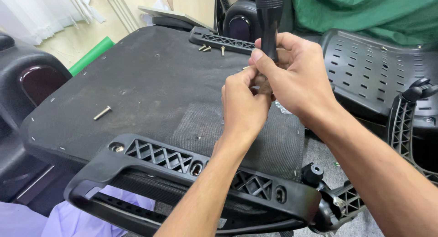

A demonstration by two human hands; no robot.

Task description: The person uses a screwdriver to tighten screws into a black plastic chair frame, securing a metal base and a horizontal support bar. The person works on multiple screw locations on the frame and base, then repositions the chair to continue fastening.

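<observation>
Two hands at frame centre: right hand [296, 77] gripping rigid black screwdriver handle [269, 18]; left hand [244, 102] pinching something hidden at its tip.

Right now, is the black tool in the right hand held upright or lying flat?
Upright: the black tool rises vertically from the right hand, its tip down beside the left hand.

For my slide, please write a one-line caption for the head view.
Both hands, left hand and right hand, grip a black ribbed-handle tool above an upturned black fabric-covered chair seat with loose metal bolts.
</observation>
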